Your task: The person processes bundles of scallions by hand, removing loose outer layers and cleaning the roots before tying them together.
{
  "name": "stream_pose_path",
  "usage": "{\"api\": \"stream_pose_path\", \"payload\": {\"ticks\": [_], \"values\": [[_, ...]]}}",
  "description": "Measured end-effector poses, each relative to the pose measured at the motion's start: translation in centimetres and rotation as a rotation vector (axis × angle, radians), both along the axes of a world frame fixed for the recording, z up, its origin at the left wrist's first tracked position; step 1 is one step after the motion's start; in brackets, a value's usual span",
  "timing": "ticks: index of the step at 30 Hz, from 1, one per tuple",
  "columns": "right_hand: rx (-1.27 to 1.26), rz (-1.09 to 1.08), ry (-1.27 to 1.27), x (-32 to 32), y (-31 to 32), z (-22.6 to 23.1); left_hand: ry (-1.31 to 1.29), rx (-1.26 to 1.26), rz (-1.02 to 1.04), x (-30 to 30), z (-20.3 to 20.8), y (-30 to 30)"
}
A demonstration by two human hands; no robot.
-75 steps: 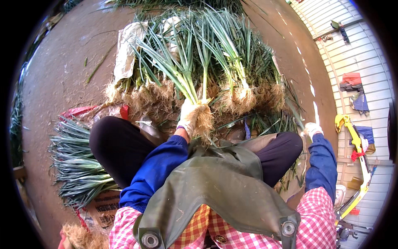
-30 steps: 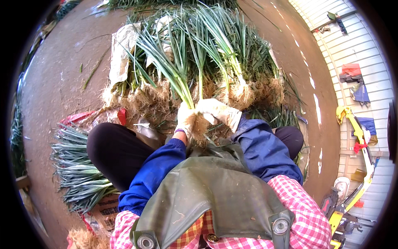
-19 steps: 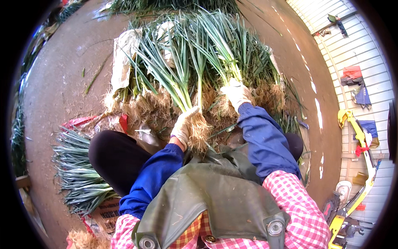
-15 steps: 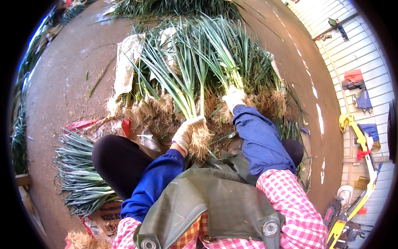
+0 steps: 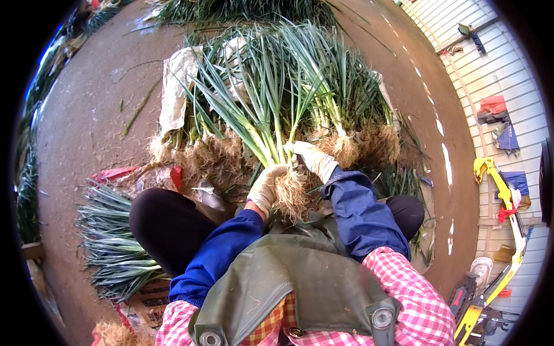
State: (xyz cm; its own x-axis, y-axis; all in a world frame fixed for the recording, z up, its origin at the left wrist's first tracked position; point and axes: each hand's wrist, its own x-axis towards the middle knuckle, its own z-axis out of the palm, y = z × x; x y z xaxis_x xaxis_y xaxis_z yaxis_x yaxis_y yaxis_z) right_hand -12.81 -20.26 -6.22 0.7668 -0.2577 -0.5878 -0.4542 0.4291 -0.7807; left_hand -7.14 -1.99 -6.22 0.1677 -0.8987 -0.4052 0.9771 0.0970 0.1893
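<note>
My left hand [image 5: 266,187], in a pale work glove, is closed round the white lower ends of a small bunch of green onions [image 5: 262,135]. Their tangled, soil-brown roots [image 5: 290,197] hang toward my lap, and the long leaves fan away from me. My gloved right hand [image 5: 316,159] is closed on a stalk at the bunch's right side, just above the roots. Beyond both hands lies a wide heap of green onions [image 5: 360,104], roots toward me. A few thicker stalks lie on top of it at the right.
At my left, a bundle of green onions [image 5: 112,236] rests on a printed sack [image 5: 147,303]. Another leafy pile [image 5: 242,10] lies at the far end. White sacking [image 5: 180,86] shows beside the heap. A yellow-and-black tool [image 5: 513,230] stands by the ribbed wall at right.
My right hand has come back from the heap to the bunch in my left hand, bringing a stalk against it. The heap's top stalks at right have shifted.
</note>
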Motion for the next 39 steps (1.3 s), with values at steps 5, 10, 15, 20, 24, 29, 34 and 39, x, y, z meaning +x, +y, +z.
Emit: {"api": "stream_pose_path", "payload": {"ticks": [5, 10, 15, 20, 24, 29, 34, 39], "values": [[-0.154, 0.031, -0.114, 0.7, 0.3, -0.2, 0.077, 0.053, 0.083, -0.2, 2.3, 0.2], [-0.701, 0.148, -0.074, 0.7, 1.2, -0.4, -0.089, 0.096, 0.047, -0.2, 1.3, 0.1], [-0.472, 0.026, -0.048, 0.6, 2.6, 0.5, -0.087, 0.144, 0.04, 0.3, 0.1, 0.5], [-0.308, 0.049, -0.162, -2.0, 3.5, 4.8, -0.043, 0.143, 0.077, 0.1, 2.1, 0.3], [-0.371, 0.129, -0.144, -3.0, 4.1, 4.4, 0.024, 0.002, 0.062, -0.3, 1.1, -0.1], [-0.607, 0.344, -0.307, -2.3, 7.6, 6.0, 0.0, -0.162, 0.082, -0.1, -3.1, 0.2], [-0.417, 0.334, -0.155, -2.6, 8.4, 8.0, -0.034, -0.018, 0.121, -0.3, -3.4, 0.9], [-0.525, 0.436, -0.27, -3.1, 7.2, 8.4, -0.127, -0.133, 0.129, -0.5, -0.7, 0.3]]}}
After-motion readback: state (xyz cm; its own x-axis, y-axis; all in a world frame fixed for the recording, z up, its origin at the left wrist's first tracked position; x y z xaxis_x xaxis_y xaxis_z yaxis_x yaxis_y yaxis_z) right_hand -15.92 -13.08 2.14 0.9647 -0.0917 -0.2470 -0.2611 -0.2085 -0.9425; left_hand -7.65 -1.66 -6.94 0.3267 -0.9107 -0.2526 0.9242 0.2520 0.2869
